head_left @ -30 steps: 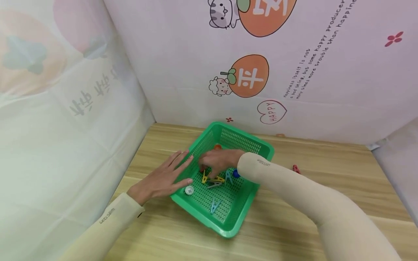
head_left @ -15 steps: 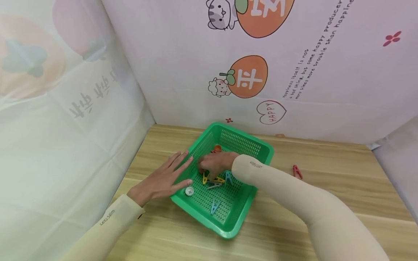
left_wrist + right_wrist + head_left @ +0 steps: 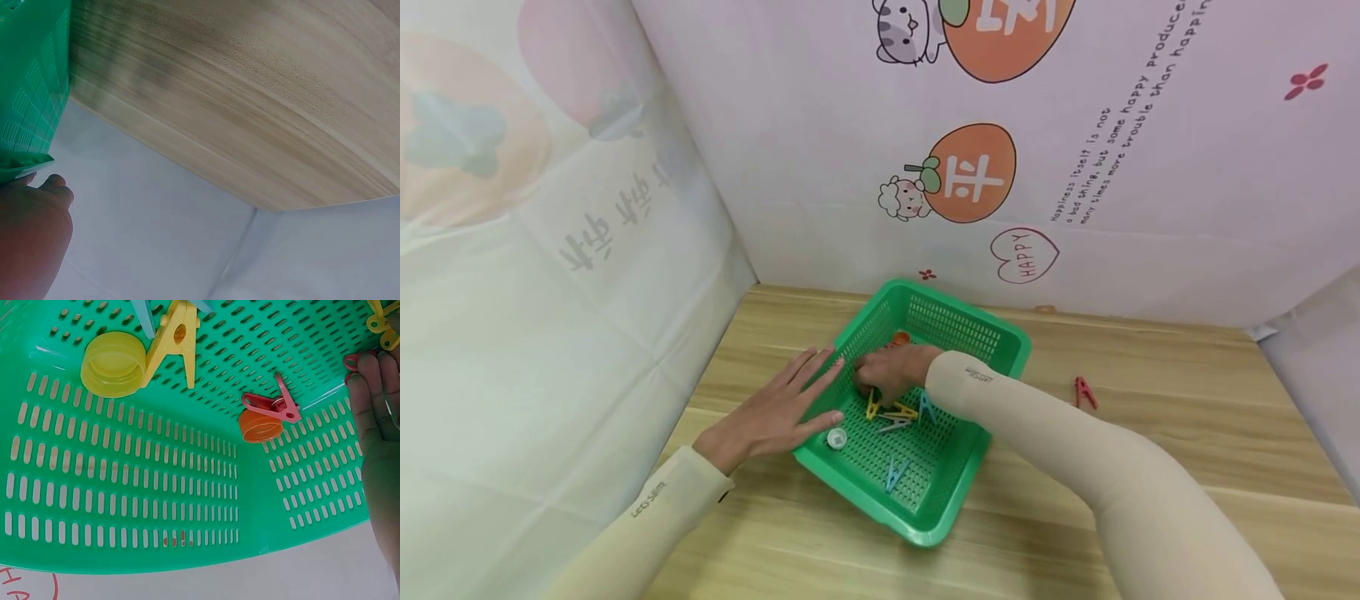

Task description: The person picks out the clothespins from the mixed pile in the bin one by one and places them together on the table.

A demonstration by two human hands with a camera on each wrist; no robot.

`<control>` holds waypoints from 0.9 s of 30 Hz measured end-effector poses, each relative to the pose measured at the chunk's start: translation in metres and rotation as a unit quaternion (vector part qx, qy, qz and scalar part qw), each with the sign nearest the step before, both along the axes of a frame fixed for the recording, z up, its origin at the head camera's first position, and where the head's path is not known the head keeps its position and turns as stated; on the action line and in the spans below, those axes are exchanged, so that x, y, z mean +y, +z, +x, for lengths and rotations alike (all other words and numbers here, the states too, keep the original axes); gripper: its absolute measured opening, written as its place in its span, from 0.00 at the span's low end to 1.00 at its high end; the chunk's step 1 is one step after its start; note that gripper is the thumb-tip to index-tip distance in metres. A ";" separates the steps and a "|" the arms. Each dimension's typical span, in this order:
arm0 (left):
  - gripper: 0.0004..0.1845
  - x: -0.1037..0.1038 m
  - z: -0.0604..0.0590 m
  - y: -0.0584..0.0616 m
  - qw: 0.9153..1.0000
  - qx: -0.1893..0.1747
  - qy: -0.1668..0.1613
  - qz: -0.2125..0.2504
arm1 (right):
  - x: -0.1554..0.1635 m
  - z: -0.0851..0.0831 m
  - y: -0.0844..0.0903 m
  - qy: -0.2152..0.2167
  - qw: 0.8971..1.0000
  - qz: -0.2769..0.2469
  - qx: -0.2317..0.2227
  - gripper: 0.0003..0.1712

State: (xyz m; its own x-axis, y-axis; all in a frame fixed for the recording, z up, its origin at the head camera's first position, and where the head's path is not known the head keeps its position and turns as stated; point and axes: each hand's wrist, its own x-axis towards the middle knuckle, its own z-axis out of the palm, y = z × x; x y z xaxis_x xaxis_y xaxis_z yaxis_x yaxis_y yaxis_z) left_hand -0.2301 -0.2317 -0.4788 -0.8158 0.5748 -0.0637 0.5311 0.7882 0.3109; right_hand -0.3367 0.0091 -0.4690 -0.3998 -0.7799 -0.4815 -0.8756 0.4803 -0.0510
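Note:
My left hand (image 3: 771,417) rests with straight, spread fingers on the left rim of a green plastic basket (image 3: 951,512). In the left wrist view, part of that hand (image 3: 34,231) shows at the basket's edge. Inside the basket, my right hand (image 3: 891,371) reaches down at the left wall, its fingers bent. The right wrist view shows its fingertips pinching a red clothespin (image 3: 352,361), mostly hidden by the fingers; the thumb is out of sight. Close by lie yellow clothespins (image 3: 872,406), a grey clothespin (image 3: 893,426) and a blue clothespin (image 3: 927,407).
Another blue clothespin (image 3: 895,477) and a white cap (image 3: 837,438) lie in the basket's near part. An orange cap (image 3: 259,427) touches a second red clothespin (image 3: 275,406); a yellow cap (image 3: 112,364) is also inside. One red clothespin (image 3: 1084,392) lies on the wooden table.
My right hand has shifted slightly left within the basket, and its thumb has drawn in toward the fingers. The left hand stays on the rim.

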 end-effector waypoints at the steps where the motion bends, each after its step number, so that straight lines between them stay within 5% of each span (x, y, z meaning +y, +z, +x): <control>1: 0.45 0.000 0.000 0.000 1.000 0.001 0.000 0.000 | 0.000 -0.001 0.000 0.002 1.000 -0.002 0.001 0.14; 18: 0.45 0.001 0.001 0.001 1.000 0.008 -0.003 -0.001 | 0.010 -0.002 -0.002 0.013 1.000 -0.009 0.010 0.11; 27: 0.45 0.002 0.002 0.003 1.000 0.008 0.000 0.001 | 0.014 -0.003 0.013 -0.016 1.000 -0.016 -0.007 0.23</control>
